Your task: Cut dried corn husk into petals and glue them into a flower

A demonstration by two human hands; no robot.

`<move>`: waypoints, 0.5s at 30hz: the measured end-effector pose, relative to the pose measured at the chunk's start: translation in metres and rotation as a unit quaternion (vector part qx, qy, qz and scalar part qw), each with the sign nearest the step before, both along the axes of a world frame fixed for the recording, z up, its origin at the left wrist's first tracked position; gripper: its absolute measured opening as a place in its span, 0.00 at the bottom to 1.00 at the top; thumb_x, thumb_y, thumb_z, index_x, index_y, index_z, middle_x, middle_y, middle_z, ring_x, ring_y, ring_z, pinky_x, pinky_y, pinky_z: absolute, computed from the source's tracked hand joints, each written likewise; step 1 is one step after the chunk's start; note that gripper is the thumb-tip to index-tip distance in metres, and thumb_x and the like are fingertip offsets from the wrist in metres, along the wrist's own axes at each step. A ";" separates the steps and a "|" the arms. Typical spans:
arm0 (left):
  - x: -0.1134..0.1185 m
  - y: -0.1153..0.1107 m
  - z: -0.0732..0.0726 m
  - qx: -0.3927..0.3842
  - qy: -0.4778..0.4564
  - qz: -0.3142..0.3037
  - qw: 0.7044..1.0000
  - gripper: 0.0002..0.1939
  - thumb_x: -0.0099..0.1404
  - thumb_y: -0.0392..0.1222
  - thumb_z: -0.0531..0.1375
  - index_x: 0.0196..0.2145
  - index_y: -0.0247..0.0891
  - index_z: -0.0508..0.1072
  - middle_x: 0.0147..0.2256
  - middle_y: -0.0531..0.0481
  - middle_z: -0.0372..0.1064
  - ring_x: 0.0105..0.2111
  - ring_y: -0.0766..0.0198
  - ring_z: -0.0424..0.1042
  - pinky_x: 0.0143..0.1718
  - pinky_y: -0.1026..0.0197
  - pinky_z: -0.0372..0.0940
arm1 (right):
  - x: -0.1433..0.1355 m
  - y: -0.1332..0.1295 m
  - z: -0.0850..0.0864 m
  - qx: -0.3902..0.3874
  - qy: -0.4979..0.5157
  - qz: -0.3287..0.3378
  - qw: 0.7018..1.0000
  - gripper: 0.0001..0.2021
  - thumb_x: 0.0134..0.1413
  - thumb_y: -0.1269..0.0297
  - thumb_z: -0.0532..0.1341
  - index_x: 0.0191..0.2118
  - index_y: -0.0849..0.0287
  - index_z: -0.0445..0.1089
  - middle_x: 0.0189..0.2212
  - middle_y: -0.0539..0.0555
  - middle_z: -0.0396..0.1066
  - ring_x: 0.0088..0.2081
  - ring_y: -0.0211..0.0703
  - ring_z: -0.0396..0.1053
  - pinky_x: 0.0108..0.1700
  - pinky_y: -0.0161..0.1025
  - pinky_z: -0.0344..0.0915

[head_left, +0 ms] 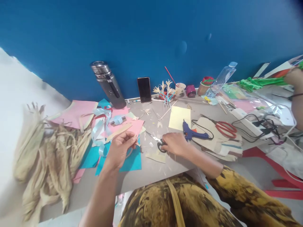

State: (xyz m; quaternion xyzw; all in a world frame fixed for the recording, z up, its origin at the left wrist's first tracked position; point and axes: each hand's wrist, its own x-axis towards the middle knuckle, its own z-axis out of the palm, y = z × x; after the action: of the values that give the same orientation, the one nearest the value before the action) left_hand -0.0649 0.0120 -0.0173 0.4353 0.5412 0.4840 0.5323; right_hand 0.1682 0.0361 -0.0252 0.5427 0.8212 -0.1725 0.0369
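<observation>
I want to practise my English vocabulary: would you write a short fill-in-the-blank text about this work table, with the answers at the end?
1. The fingers of the right hand are at the black handles of a pair of ____.
2. Behind the table, the wall is ____.
3. In the picture, the phone stands to the ____ of the grey flask.
4. The sheet of paper beside the glue gun is pale ____.

Missing words: scissors; blue; right; yellow.
</observation>
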 end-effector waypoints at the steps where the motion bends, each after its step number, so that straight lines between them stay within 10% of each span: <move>1: -0.001 -0.002 -0.001 -0.002 0.000 0.004 1.000 0.11 0.54 0.44 0.68 0.29 0.36 0.73 0.25 0.53 0.71 0.24 0.67 0.69 0.28 0.65 0.63 | 0.002 0.000 0.000 0.000 0.005 -0.007 1.000 0.07 0.51 0.62 0.64 0.33 0.60 0.75 0.36 0.62 0.78 0.39 0.56 0.75 0.35 0.39 0.60; 8: 0.005 -0.004 -0.008 0.016 0.179 -0.007 0.984 0.07 0.61 0.44 0.60 0.30 0.38 0.70 0.32 0.48 0.76 0.29 0.61 0.72 0.34 0.59 0.65 | 0.046 -0.009 0.000 -0.067 0.163 -0.086 0.981 0.06 0.51 0.63 0.61 0.34 0.58 0.73 0.31 0.54 0.78 0.31 0.42 0.73 0.31 0.35 0.60; 15: 0.064 0.011 -0.025 0.114 0.510 -0.098 0.847 0.09 0.65 0.31 0.51 0.32 0.37 0.71 0.32 0.41 0.72 0.39 0.51 0.71 0.41 0.52 0.63 | 0.084 -0.020 0.000 -0.228 0.591 -0.180 0.753 0.17 0.45 0.57 0.71 0.39 0.62 0.74 0.31 0.56 0.77 0.23 0.33 0.63 0.22 0.30 0.56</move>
State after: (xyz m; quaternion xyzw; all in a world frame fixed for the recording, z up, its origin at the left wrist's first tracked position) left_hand -0.0007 0.0231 -0.0424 0.7293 0.6320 0.1979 0.1721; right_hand 0.2527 0.0164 -0.0252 0.4455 0.5030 -0.6446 -0.3647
